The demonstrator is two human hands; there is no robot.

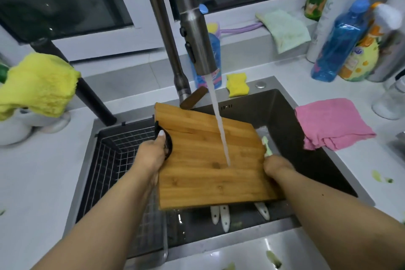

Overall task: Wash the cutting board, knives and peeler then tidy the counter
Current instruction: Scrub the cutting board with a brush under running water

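My left hand (153,153) holds the cutting board (210,158) by its edge. My right hand (276,165) grips the other side. I should tilt it so the water (220,123) between them runs everywhere.

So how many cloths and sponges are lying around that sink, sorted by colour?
Yellow: 2, a cloth at left and a sponge behind the sink
Pink: 1, cloth at the sink's right edge
Pale green: 1, cloth on the sill
Total: 4

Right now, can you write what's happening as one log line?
step: rinsing cutting board | faucet: running | left hand: grips board handle | right hand: at right edge, holding something pale green | knives: in sink
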